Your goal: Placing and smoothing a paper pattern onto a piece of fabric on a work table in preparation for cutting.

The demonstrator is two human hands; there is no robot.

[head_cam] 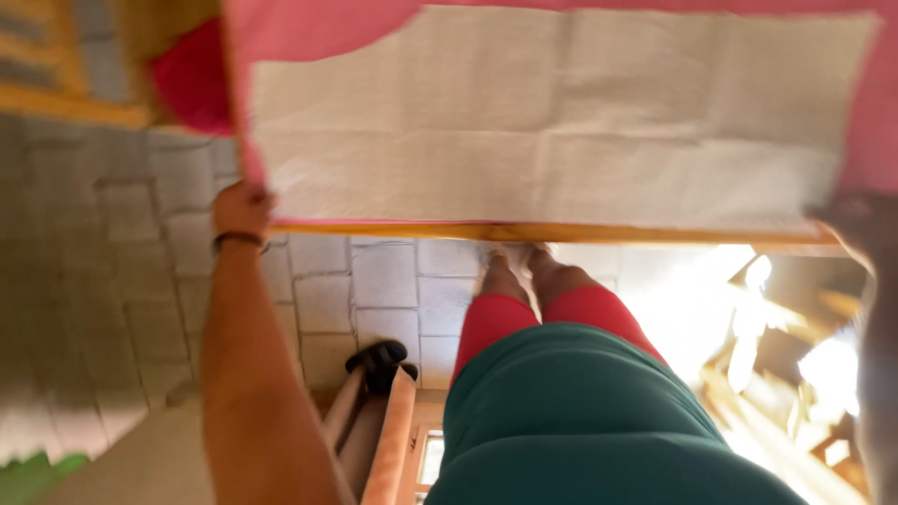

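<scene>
At the far left of the frame lies a paved floor (112,281) of pale stone blocks, with a scrap of green at the lower left corner and a yellow wooden frame (56,75) in the upper left; beside it a red bundle (192,79) shows behind the cloth's corner. The left hand (240,210), wearing a dark wristband (237,239), is raised at mid-left and closed on the left edge of a large cloth (561,122); the fingers are curled over the hem, so the grip looks firm. The cloth fills the upper part of the frame, stretched flat and wide; its face is off-white and creased in squares, its border pink, and a yellow band runs along its lower hem. Below centre the person's green garment, red leggings and feet (510,257) show above the tiles; a dark sandal (379,360) rests on wooden rails at lower centre. At the right edge the right hand (856,224) meets the cloth's lower right corner; it is blurred and in shadow, so how far it is closed cannot be told. Bright sunlight washes out the lower right. Judging by this, the cloth is already opened out to full width and held taut between both hands; no fold has been made, and it rests on nothing yet.
</scene>
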